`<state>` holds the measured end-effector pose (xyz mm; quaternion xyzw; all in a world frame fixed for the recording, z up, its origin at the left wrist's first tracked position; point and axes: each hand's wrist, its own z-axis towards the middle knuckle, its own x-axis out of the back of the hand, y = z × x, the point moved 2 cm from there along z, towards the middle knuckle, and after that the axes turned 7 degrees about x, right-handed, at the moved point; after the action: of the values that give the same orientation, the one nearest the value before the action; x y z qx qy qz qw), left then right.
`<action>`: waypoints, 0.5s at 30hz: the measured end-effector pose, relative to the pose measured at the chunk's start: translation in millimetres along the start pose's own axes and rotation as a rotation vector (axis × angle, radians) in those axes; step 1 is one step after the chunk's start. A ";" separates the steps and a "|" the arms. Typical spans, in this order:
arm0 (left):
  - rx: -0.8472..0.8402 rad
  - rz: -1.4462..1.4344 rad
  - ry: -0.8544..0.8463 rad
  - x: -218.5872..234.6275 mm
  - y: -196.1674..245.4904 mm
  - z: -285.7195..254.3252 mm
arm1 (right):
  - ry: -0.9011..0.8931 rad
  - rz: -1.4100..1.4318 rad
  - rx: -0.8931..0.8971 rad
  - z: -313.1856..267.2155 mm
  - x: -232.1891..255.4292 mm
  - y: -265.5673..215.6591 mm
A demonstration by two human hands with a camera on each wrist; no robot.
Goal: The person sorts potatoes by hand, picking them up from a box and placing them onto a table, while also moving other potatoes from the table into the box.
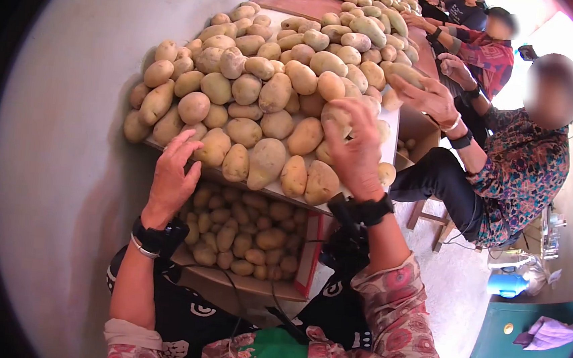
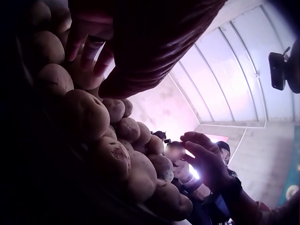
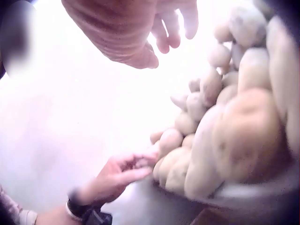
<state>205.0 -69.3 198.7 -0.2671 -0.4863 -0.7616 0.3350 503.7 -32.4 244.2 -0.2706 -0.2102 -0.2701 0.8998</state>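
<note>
Potatoes lie heaped on a white-edged table. In the head view my left hand (image 1: 173, 178) is at the heap's front left corner, fingertips beside a yellowish potato (image 1: 213, 147); in the left wrist view its fingers hang loosely over a potato (image 2: 85, 75). Whether they touch it, I cannot tell. My right hand (image 1: 357, 147) hovers over the heap's right side, thumb and fingers apart and bent a little. The right wrist view shows nothing between the fingers of that hand (image 3: 140, 33). Along the front edge sit several large potatoes (image 1: 267, 164).
Below the table edge stands a cardboard box (image 1: 309, 255) of smaller potatoes. A person in a patterned top (image 1: 526, 171) sits at the right, one hand (image 1: 431, 99) by the heap. Others sit farther back. A pale wall (image 1: 68, 128) borders the left.
</note>
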 end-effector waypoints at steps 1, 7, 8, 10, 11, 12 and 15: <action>0.000 -0.003 -0.012 1.3 -0.8 -0.5 | 0.028 -0.036 -0.107 1.5 5.2 7.9; -0.008 -0.040 -0.012 3.8 -1.3 1.4 | -0.019 -0.114 -0.198 3.6 8.0 30.1; 0.002 -0.030 -0.016 5.1 -2.1 2.5 | -0.072 -0.121 -0.150 4.8 3.1 32.6; -0.034 0.004 0.009 7.6 -3.9 2.5 | -0.163 -0.110 -0.089 3.6 -12.4 58.0; -0.032 -0.005 0.009 9.5 -6.9 2.8 | -0.155 -0.115 -0.053 5.0 -16.6 56.6; -0.027 -0.015 0.010 9.0 -10.8 1.8 | -0.163 -0.094 0.024 9.2 -18.9 53.6; -0.024 -0.021 0.022 13.5 -7.8 0.2 | -0.284 -0.091 -0.013 12.1 -28.6 61.9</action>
<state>190.5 -70.2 204.3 -0.2577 -0.4759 -0.7738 0.3292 516.1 29.3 215.3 -0.3019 -0.3460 -0.2710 0.8460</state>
